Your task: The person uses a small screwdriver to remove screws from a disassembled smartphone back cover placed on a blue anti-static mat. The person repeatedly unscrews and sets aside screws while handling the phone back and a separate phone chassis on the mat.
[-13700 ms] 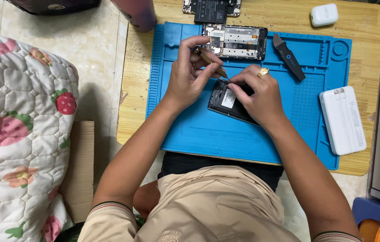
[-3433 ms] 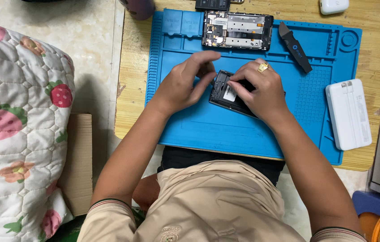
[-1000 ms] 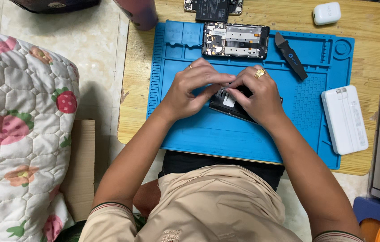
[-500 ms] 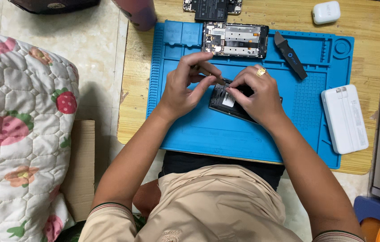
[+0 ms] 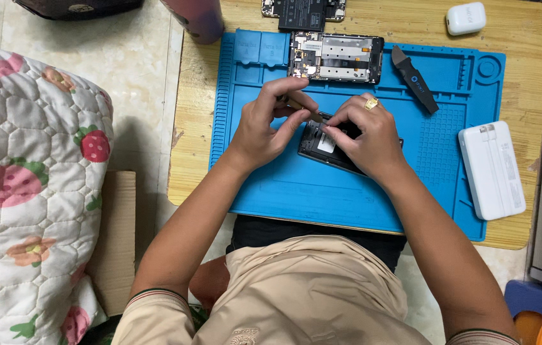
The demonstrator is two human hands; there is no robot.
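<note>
An opened black phone [image 5: 326, 148] lies tilted on the blue work mat [image 5: 322, 191]. My left hand [image 5: 269, 122] pinches a thin tool [image 5: 303, 107] whose tip reaches the phone's upper left corner. My right hand [image 5: 365, 135], with a gold ring on one finger, rests on the phone and covers most of it; its fingertips press at the phone's top edge. A second phone frame [image 5: 336, 57] with its insides exposed lies flat at the mat's far edge.
A dark pry tool [image 5: 415, 79] lies on the mat at the upper right. A white power bank [image 5: 492, 170] and a small white case [image 5: 466, 18] sit on the wooden table [image 5: 195, 121]. A floral quilt [image 5: 28, 185] is at the left.
My left hand has lifted slightly and shifted its fingers on the tool; my right hand has stayed on the phone. The phones and tools on the mat have not moved.
</note>
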